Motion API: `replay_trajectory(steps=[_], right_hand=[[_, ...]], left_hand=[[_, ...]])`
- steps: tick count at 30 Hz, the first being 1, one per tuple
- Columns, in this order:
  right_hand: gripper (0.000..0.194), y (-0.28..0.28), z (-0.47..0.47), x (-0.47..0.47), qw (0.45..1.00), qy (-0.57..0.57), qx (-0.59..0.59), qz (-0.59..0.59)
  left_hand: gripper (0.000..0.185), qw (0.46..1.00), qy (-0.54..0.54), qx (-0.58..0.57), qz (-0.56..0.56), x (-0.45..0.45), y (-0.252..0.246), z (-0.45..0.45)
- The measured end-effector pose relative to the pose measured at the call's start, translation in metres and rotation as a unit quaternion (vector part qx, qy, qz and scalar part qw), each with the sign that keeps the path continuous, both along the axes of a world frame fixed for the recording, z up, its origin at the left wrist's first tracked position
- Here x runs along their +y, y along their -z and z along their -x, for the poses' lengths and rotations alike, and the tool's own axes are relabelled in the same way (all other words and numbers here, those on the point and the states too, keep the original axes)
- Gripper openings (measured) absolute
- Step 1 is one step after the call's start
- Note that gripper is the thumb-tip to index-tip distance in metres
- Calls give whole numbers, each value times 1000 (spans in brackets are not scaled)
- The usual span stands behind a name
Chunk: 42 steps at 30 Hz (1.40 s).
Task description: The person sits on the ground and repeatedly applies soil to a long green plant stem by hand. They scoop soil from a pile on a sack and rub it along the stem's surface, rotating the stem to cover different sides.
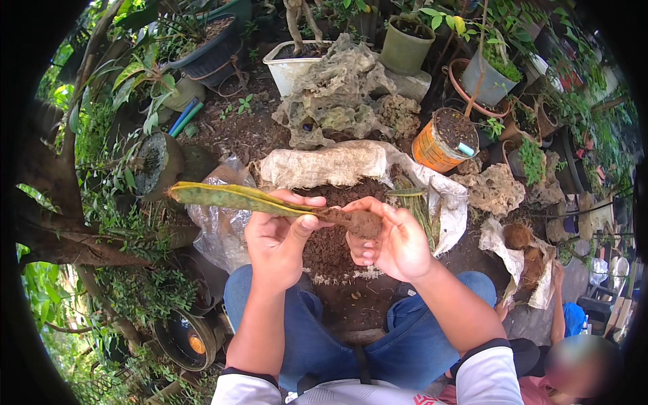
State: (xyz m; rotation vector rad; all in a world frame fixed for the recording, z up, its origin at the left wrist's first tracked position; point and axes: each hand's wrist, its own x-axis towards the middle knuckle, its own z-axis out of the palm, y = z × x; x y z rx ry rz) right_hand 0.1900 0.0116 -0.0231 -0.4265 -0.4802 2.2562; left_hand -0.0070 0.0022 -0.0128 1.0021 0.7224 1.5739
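My left hand grips the base of a snake plant cutting, whose long green leaf with yellow edges points left. At its right end is a brown soil-covered root ball. The fingers of my right hand close round that ball. Beneath both hands, dark loose soil lies on an opened woven sack with rolled edges. More snake plant leaves rest on the sack's right side. A clear plastic bag lies at the left, partly behind the leaf.
Beyond the sack stand porous rocks, a white planter and an orange bucket of soil. A smaller sack with coconut husks lies right. Another person is at lower right. A tree trunk and a round basin are left.
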Motion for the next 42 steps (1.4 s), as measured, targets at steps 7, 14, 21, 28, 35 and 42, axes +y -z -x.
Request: replay_trajectory(steps=[7,14,21,28,35,42], right_hand=[[35,5,-1,2,997,7,-46,-61],[34,-3,0,-2,994,31,-91,-57],[37,-7,-1,1,986,29,-140,-83],[35,-6,1,-2,989,44,-109,-89],[31,-6,-3,0,980,49,-142,-128],[30,-8,1,-2,977,58,-170,-114]], left_hand=[[26,999,12,34,-9,0,1,-1],[25,1000,12,19,12,-1,0,-2],[25,1000,20,13,12,-1,-1,-3],[25,1000,26,6,11,-1,-1,-3],[25,1000,19,10,16,-1,1,-4],[26,1000,13,18,18,-2,1,-5]])
